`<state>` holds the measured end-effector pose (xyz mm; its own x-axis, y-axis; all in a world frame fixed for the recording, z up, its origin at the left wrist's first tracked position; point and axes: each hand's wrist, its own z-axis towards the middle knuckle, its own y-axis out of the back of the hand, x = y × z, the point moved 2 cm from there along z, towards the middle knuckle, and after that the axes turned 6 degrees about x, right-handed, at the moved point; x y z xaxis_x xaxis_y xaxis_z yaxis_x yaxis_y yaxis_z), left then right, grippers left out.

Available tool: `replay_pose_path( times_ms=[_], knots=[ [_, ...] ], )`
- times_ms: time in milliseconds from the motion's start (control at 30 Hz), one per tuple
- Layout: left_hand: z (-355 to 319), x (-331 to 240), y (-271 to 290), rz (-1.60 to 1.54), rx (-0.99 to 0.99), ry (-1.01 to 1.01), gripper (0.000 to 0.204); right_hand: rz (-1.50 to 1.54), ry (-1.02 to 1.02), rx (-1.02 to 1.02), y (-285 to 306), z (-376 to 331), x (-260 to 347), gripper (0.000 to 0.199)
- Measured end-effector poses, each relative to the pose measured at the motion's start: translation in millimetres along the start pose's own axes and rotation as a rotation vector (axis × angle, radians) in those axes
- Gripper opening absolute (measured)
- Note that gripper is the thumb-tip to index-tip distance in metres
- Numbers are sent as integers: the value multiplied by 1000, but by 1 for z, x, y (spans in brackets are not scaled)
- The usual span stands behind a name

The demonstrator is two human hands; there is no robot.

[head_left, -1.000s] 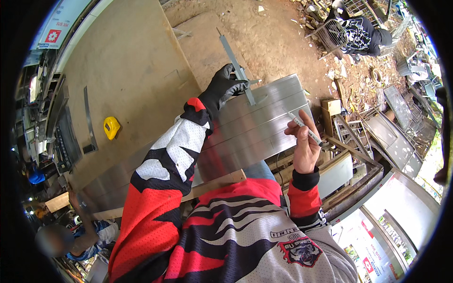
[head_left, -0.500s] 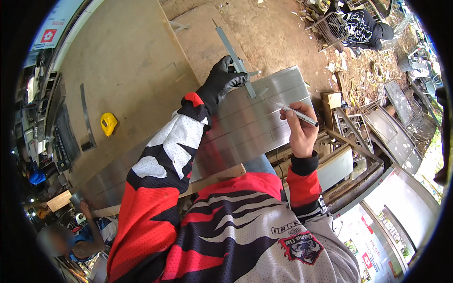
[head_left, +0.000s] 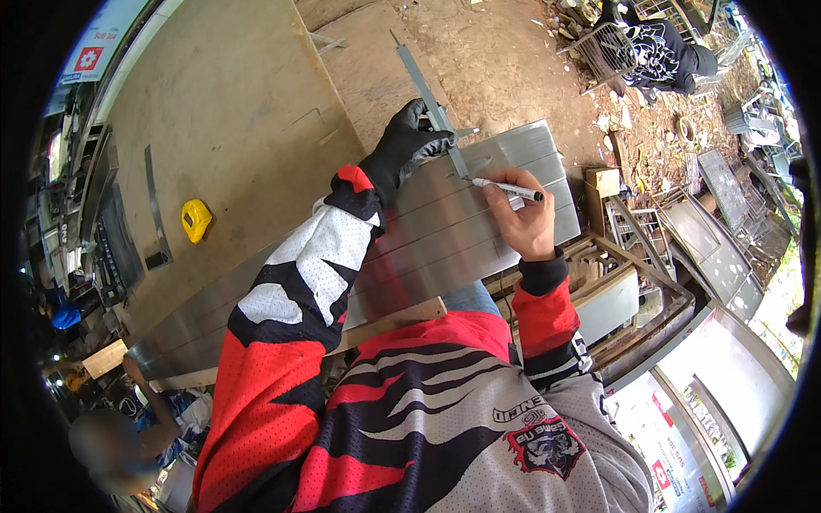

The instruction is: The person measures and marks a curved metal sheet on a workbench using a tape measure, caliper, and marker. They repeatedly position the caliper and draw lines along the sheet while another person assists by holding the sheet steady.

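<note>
A grey metal caliper (head_left: 419, 77) is gripped in my left hand (head_left: 408, 145), which wears a black glove. The lower end of the caliper lies over a shiny metal sheet (head_left: 428, 239) marked with several long parallel lines. My bare right hand (head_left: 523, 218) is closed around a white marker pen (head_left: 513, 189) with a black end. Its tip is at the caliper's lower end, on or just above the sheet; I cannot tell which. A wooden strip (head_left: 398, 323) shows along the sheet's near edge, in front of my body.
A yellow tape measure (head_left: 196, 221) and a dark metal strip (head_left: 155, 205) lie on the large brown board (head_left: 248, 111). At lower left is another person (head_left: 141, 432); a second person (head_left: 663, 56) is at upper right. Metal frames (head_left: 641, 299) stand to the right.
My right hand has moved left and up, bringing the marker tip to the caliper's lower end. My left hand and the caliper have barely shifted. The person at lower left has moved slightly.
</note>
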<state>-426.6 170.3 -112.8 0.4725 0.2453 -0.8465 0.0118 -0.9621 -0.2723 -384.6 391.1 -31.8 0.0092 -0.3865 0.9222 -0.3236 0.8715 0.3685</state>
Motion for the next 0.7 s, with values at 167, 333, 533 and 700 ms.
replay_pose_path(
  times_ms=[167, 333, 533, 700],
  knots=[
    [1, 1, 0, -2, 10, -5, 53, 17, 9, 8, -2, 2, 1, 17],
    [2, 2, 1, 91, -20, -27, 53, 0, 10, 3, -3, 2, 1, 16],
    [3, 3, 2, -29, -2, -15, 57, 2, -17, -19, -1, 1, 2, 17],
    [2, 0, 2, -13, 13, -43, 55, -15, -24, -55, 5, 4, 3, 17]
  ],
)
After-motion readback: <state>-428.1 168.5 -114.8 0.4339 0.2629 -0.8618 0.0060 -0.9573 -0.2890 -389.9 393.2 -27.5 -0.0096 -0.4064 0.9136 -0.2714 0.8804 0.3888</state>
